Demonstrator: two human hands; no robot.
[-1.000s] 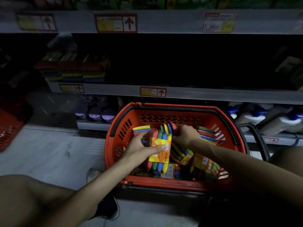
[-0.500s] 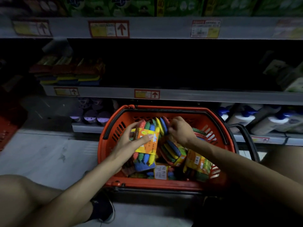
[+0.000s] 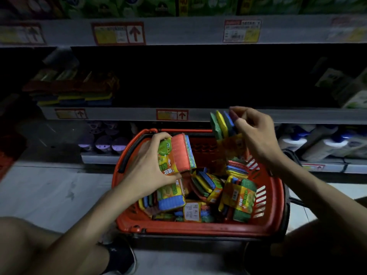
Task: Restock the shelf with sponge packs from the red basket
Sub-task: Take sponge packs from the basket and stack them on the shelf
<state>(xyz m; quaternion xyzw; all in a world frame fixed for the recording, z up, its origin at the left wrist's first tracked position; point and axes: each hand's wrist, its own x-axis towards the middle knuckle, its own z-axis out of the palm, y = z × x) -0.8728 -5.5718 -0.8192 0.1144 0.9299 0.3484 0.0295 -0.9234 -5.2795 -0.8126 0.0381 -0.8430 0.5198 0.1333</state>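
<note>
The red basket (image 3: 198, 228) sits on the floor in front of me, holding several colourful sponge packs (image 3: 239, 199). My left hand (image 3: 147, 167) grips one sponge pack (image 3: 176, 153) with a red sponge facing out, lifted just above the basket's left side. Higher up, my right hand (image 3: 253, 133) pinches a second sponge pack (image 3: 223, 128) by its top edge; green, yellow and blue sponges show, level with the middle shelf (image 3: 218, 114) edge. On the left of that shelf lies a dim stack of sponge packs (image 3: 73, 90).
The middle shelf's centre is dark, with packaged goods (image 3: 345, 90) at its right end. Purple-capped items (image 3: 103, 141) and white bottles (image 3: 325, 145) fill the bottom shelf. Another red basket's edge (image 3: 8, 155) shows at far left. My knees and a black shoe (image 3: 119, 257) frame the basket.
Both hands have lifted out of the basket, each bringing a sponge pack. The right hand rose to shelf-edge height; the left came up only slightly.
</note>
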